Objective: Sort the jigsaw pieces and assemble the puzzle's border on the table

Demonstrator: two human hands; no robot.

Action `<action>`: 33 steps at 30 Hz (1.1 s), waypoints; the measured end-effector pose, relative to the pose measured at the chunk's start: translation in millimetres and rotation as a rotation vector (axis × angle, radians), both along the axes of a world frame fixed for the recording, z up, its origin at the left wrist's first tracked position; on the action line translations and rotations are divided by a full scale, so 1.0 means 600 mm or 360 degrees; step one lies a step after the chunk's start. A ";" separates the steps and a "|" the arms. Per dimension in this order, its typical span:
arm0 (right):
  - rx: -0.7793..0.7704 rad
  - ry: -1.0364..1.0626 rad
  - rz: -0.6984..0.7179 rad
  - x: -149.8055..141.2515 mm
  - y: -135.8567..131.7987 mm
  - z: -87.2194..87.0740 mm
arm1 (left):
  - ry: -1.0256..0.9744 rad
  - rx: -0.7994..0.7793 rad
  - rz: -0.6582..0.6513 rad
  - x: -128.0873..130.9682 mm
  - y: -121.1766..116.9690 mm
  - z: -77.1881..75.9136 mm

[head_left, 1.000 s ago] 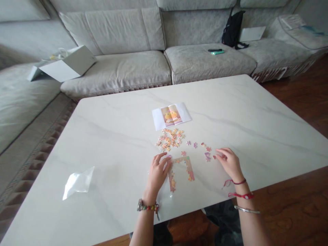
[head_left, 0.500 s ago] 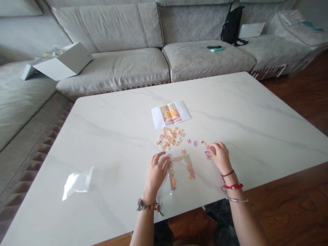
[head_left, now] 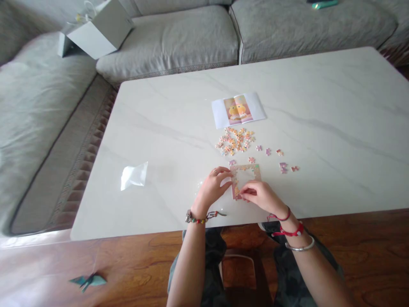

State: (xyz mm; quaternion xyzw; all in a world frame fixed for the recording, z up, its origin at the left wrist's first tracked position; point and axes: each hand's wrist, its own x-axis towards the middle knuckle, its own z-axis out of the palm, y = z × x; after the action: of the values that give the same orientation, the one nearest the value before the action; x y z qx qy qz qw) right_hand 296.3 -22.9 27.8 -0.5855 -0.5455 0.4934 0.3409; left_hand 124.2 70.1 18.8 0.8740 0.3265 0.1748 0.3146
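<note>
Jigsaw puzzle border (head_left: 246,168) lies on the marble table top, near the edge closest to the person. It is a narrow rectangular band of interlocked cardboard pieces in pale pink, peach and cream. The top and both sides are visible; the lower edge is partly hidden by the fingers. Right hand (head_left: 260,195) has moved across from the loose pieces to this border, so both hands now work at one point. Its curled fingers (head_left: 246,192) bear on the lower left corner, though whether they pinch a piece cannot be determined. Left hand (head_left: 212,185) stands just beside the border's left side, fingers extended and relaxed, with no piece visible in its grip. The hands are close together but apart. Just above the border lie two small separate pieces (head_left: 242,161). Further right are small lilac and pink pieces (head_left: 283,167). Beyond these, a heap of loose pieces (head_left: 235,141) lies below a printed reference sheet (head_left: 238,110) showing a yellow cartoon figure. A crumpled clear plastic bag (head_left: 134,175) rests to the left on the polished stone. Further back, a white box (head_left: 99,30) sits on the grey fabric sofa (head_left: 166,42).
</note>
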 end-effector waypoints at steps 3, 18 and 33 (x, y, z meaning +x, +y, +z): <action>0.0026 -0.0030 0.0006 -0.030 0.000 -0.008 | 0.0012 -0.0025 -0.0080 -0.010 -0.006 0.001; 0.0219 -0.0388 0.0056 -0.035 -0.023 -0.016 | 0.0151 0.0041 -0.0223 -0.017 -0.027 0.005; 0.0504 -0.0654 0.0142 -0.043 -0.036 -0.012 | 0.0257 0.0071 -0.0252 -0.011 -0.027 0.006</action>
State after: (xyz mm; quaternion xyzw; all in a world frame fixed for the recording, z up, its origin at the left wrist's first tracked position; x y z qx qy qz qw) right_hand 270.2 -44.4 20.4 -0.5882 -0.6990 0.2869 0.2882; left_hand 117.5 53.8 22.3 0.9151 0.2767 0.0856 0.2806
